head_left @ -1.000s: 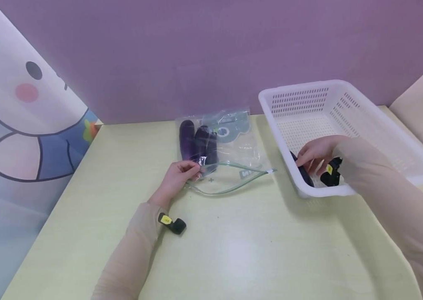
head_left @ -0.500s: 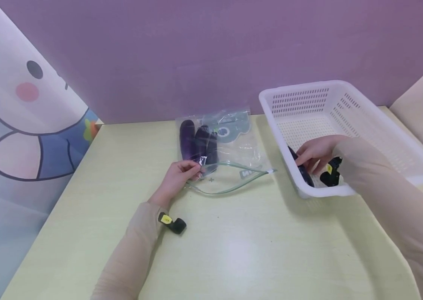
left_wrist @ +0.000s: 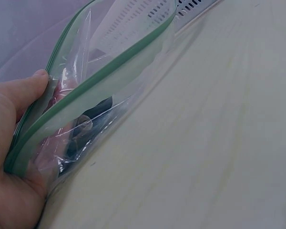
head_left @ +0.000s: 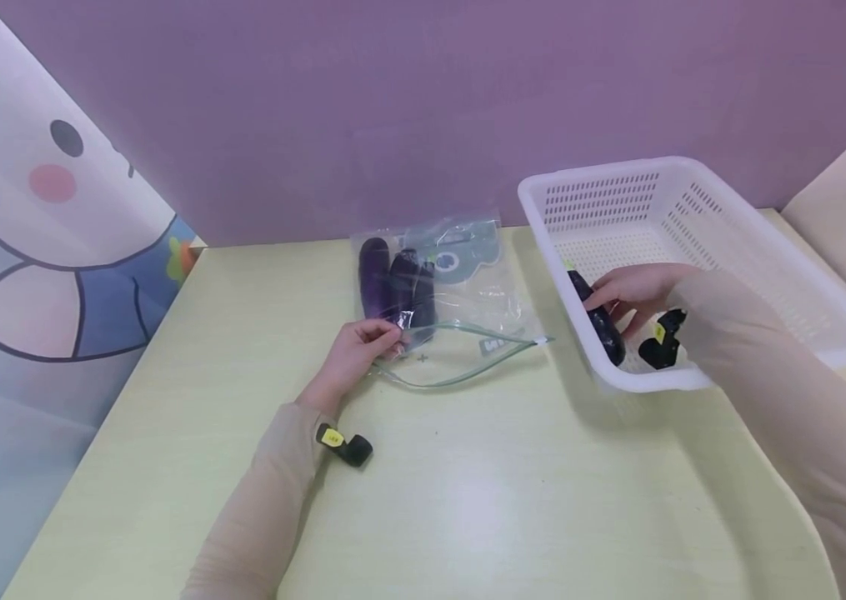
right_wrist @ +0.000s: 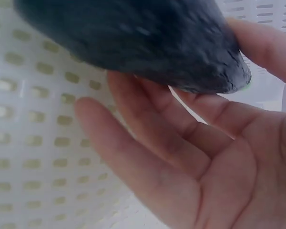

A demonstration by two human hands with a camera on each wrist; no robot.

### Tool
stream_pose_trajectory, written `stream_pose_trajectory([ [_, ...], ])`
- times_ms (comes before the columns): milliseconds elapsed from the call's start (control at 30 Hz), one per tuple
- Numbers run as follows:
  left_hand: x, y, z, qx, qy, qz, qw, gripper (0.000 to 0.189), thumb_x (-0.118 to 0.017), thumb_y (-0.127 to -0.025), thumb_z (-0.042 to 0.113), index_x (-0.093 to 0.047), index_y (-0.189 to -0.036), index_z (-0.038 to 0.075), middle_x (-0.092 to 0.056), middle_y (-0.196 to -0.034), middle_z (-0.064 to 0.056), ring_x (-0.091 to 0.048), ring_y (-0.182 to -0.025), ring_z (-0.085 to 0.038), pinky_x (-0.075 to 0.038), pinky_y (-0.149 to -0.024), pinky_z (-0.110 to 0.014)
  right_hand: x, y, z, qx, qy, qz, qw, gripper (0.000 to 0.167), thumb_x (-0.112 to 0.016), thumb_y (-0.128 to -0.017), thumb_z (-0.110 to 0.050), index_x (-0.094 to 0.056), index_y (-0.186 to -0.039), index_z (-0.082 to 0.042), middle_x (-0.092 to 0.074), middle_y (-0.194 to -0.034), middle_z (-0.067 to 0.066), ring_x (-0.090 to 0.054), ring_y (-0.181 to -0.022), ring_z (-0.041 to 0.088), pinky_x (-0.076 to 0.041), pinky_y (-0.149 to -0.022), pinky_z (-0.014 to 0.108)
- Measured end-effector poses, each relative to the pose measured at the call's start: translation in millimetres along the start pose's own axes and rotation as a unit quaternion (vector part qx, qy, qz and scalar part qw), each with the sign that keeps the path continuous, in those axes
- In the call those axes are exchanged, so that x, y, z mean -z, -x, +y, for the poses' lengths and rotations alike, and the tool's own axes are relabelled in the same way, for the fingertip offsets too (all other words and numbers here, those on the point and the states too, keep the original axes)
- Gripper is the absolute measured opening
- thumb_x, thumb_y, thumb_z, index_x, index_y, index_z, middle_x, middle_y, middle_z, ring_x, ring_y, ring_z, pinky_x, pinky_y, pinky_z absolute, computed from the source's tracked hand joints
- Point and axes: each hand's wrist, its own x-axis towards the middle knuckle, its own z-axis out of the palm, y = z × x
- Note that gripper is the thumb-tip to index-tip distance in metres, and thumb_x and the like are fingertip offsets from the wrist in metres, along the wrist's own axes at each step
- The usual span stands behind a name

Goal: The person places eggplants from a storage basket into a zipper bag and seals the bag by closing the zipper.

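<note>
My left hand [head_left: 351,358] pinches the left corner of a clear zip bag's mouth, thumb on one side of the green seal. The zip bag [head_left: 501,304] lies on the table, its mouth spread apart toward me. Inside are 3 dark purple eggplants [head_left: 374,279] side by side. In the left wrist view the green seal [left_wrist: 105,76] stands parted. Inside the white basket, my right hand [head_left: 640,290] holds another eggplant [head_left: 606,332] near the left wall. The right wrist view shows this eggplant [right_wrist: 148,43] between the thumb and fingers [right_wrist: 152,124].
The perforated white basket [head_left: 663,382] stands at the right of the pale table [head_left: 468,492]. A purple wall [head_left: 423,108] rises behind, and a cartoon-printed panel [head_left: 25,317] borders the left. Black wrist cameras sit on both sleeves.
The right hand has shifted slightly up in the basket, and the eggplant has come up with it, now showing more of its length and its green tip. The left hand and bag have stayed put.
</note>
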Motion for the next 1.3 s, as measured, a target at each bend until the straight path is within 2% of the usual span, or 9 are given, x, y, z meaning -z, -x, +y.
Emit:
stream_pose_trajectory([
  [267, -1.0, -0.9, -0.1, 0.001, -0.005, -0.005, 1.0000, 0.019, -0.058, -0.092, 0.003, -0.062, -0.103, -0.011, -0.072, -0.083, 0.007, -0.062, -0.070, -0.003, -0.053, -0.070, -0.016, 1.9, -2.2, 1.7, 0.006, -0.037, 0.027, 0.9989, 0.036, -0.048, -0.097, -0.024, -0.047, -0.121, 0.004, -0.059, -0.096, 0.002, -0.057, -0.088, 0.015, -0.051, -0.085, 0.035],
  [433, -0.8, 1.1, -0.4, 0.011, -0.004, 0.008, 0.9999, 0.009, -0.058, -0.091, 0.001, -0.066, -0.095, -0.002, -0.070, -0.078, 0.009, -0.062, -0.067, -0.003, -0.052, -0.067, -0.016, 0.8, -4.1, 1.3, 0.010, -0.041, 0.030, 0.9986, 0.034, -0.046, -0.098, -0.025, -0.051, -0.118, 0.003, -0.059, -0.095, 0.001, -0.057, -0.088, 0.014, -0.051, -0.086, 0.036],
  [533, 0.0, 1.6, -1.4, 0.010, -0.005, 0.013, 0.9999, 0.008, -0.058, -0.091, 0.001, -0.065, -0.092, 0.000, -0.068, -0.075, 0.010, -0.061, -0.066, -0.003, -0.052, -0.065, -0.016, 0.5, -4.6, 0.6, 0.014, -0.036, 0.033, 0.9987, 0.040, -0.046, -0.098, -0.026, -0.047, -0.122, 0.006, -0.059, -0.098, 0.003, -0.057, -0.090, 0.015, -0.051, -0.088, 0.040],
  [700, 0.3, 1.2, -2.4, -0.005, -0.002, 0.009, 1.0000, 0.009, -0.056, -0.092, 0.000, -0.065, -0.095, -0.004, -0.067, -0.073, 0.012, -0.062, -0.067, -0.002, -0.052, -0.066, -0.015, 0.3, -3.8, -0.4, 0.013, -0.026, 0.046, 0.9985, 0.048, -0.046, -0.099, -0.027, -0.037, -0.129, 0.009, -0.058, -0.103, 0.004, -0.056, -0.093, 0.016, -0.051, -0.088, 0.042],
  [800, 0.3, 1.2, -1.9, -0.004, -0.002, 0.010, 0.9999, 0.008, -0.057, -0.092, 0.000, -0.065, -0.094, -0.002, -0.067, -0.073, 0.013, -0.062, -0.067, -0.002, -0.052, -0.066, -0.015, 0.5, -3.7, -0.9, 0.011, -0.026, 0.051, 0.9983, 0.051, -0.045, -0.099, -0.028, -0.033, -0.131, 0.009, -0.057, -0.106, 0.005, -0.056, -0.094, 0.016, -0.051, -0.088, 0.043],
  [967, 0.5, 1.4, -0.8, -0.004, -0.003, 0.006, 1.0000, 0.008, -0.057, -0.092, 0.001, -0.065, -0.092, 0.001, -0.069, -0.076, 0.010, -0.062, -0.067, -0.002, -0.052, -0.066, -0.016, 2.7, -3.9, 0.2, 0.018, -0.040, 0.060, 0.9972, 0.054, -0.043, -0.099, -0.028, -0.029, -0.134, 0.011, -0.054, -0.113, 0.009, -0.054, -0.097, 0.017, -0.050, -0.087, 0.041],
  [1200, 0.5, -0.8, -2.1, -0.007, 0.001, 0.002, 1.0000, 0.009, -0.057, -0.092, 0.001, -0.065, -0.094, -0.004, -0.070, -0.077, 0.008, -0.063, -0.068, -0.003, -0.053, -0.067, -0.016, 2.9, -2.5, -0.1, 0.023, -0.051, 0.103, 0.9931, 0.051, -0.041, -0.100, -0.026, -0.026, -0.131, 0.011, -0.052, -0.106, 0.009, -0.053, -0.094, 0.018, -0.051, -0.082, 0.038],
  [1300, 0.5, -1.1, -2.0, -0.010, 0.004, 0.000, 0.9999, 0.008, -0.057, -0.092, 0.000, -0.065, -0.092, 0.000, -0.070, -0.078, 0.008, -0.063, -0.068, -0.003, -0.053, -0.067, -0.016, 3.3, -1.9, -0.6, 0.037, -0.046, 0.132, 0.9895, 0.052, -0.042, -0.101, -0.027, -0.025, -0.131, 0.012, -0.052, -0.106, 0.011, -0.055, -0.095, 0.019, -0.053, -0.082, 0.040],
])
